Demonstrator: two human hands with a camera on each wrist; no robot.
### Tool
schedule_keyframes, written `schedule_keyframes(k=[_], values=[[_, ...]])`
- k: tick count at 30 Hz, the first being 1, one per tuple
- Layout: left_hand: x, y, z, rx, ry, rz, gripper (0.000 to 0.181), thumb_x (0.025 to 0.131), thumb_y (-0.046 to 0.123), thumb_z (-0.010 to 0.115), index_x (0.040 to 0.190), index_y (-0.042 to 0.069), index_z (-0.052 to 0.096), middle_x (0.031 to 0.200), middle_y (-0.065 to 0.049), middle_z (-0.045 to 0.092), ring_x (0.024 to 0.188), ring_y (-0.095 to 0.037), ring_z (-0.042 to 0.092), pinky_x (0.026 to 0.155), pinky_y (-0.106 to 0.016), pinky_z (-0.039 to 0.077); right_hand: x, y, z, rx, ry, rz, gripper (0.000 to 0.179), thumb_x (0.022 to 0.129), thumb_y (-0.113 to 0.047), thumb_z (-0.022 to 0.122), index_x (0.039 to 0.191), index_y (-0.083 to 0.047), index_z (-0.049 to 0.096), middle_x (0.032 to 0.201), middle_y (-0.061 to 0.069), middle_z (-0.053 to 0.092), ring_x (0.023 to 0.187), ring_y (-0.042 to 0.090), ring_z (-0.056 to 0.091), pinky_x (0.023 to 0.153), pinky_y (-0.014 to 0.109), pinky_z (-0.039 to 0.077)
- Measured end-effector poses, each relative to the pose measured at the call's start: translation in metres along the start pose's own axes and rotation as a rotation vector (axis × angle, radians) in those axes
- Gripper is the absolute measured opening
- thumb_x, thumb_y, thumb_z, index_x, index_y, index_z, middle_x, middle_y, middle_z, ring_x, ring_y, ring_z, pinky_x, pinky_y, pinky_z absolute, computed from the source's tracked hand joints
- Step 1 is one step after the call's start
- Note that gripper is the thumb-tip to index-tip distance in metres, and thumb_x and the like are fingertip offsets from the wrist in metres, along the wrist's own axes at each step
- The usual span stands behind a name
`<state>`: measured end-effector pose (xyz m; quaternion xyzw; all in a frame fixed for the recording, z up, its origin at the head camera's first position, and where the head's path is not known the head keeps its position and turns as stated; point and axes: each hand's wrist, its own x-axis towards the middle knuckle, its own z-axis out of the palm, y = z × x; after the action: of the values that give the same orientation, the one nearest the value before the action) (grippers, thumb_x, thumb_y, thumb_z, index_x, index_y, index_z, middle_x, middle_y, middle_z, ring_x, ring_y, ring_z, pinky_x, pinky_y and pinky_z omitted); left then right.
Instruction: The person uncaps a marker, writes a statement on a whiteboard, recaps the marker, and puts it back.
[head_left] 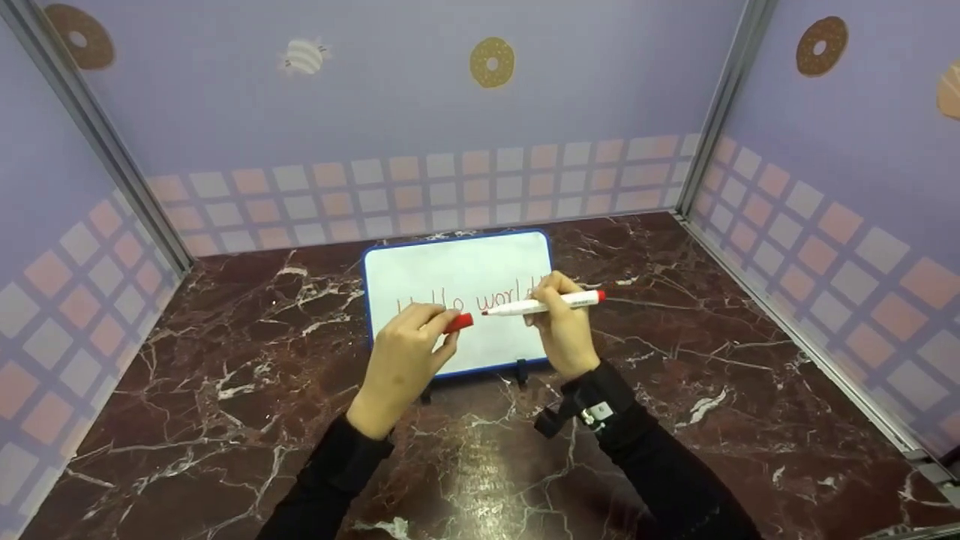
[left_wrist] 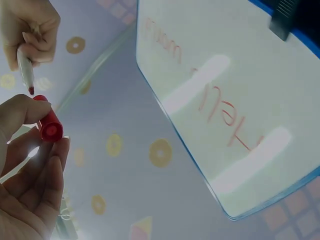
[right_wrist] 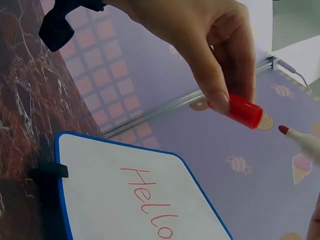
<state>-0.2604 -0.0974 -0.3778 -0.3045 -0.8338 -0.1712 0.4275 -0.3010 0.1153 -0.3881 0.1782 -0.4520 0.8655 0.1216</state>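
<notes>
My left hand (head_left: 405,356) pinches a red marker cap (head_left: 459,322) between thumb and fingers, its open end facing the pen. My right hand (head_left: 564,326) grips a white marker (head_left: 574,299) with a red end, holding it level with its bare red tip pointing left. A short gap separates tip and cap, as the right wrist view shows with the cap (right_wrist: 245,111) and the marker (right_wrist: 305,142). Behind both hands stands a blue-framed whiteboard (head_left: 457,262) with "Hello world" in red handwriting, partly covered by the hands in the head view.
Black stand feet (head_left: 522,371) hold up the board's lower edge on a dark red marbled table (head_left: 247,420). Lilac panels (head_left: 405,105) with doughnut pictures and pink and white squares enclose the table at the back and sides. Each wrist wears a black strap (head_left: 600,397).
</notes>
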Motion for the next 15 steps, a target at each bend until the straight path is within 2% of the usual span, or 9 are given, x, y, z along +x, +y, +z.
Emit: schedule_keyframes(k=[5,9,15], values=[[0.002,0.01,-0.003,-0.009,0.036,0.028,0.024,0.073,0.005,0.083,0.096,0.001,0.077,0.088,-0.007,0.07,0.08,-0.021,0.066,0.074,-0.031,0.058,-0.007,0.001,0.006,-0.012,-0.027,0.002,0.036,0.09,0.009,0.045,0.061,-0.013,0.045,0.065,-0.003,0.045,0.052,0.008,0.044,0.05,0.018,0.037],[0.002,0.014,-0.004,-0.017,0.039,0.054,0.024,0.073,0.005,0.084,0.096,0.003,0.077,0.089,-0.006,0.07,0.08,-0.02,0.066,0.074,-0.03,0.058,-0.011,0.001,0.009,-0.021,-0.067,0.001,0.037,0.09,0.01,0.043,0.061,-0.014,0.044,0.064,-0.004,0.043,0.05,0.007,0.042,0.049,0.018,0.035],[0.003,0.021,-0.002,-0.042,0.041,0.103,0.023,0.081,0.01,0.079,0.102,0.002,0.075,0.095,-0.009,0.069,0.085,-0.022,0.065,0.08,-0.031,0.057,-0.016,0.0,0.016,-0.017,-0.127,0.008,0.038,0.09,0.01,0.042,0.061,-0.015,0.042,0.063,-0.006,0.039,0.05,0.005,0.04,0.049,0.019,0.034]])
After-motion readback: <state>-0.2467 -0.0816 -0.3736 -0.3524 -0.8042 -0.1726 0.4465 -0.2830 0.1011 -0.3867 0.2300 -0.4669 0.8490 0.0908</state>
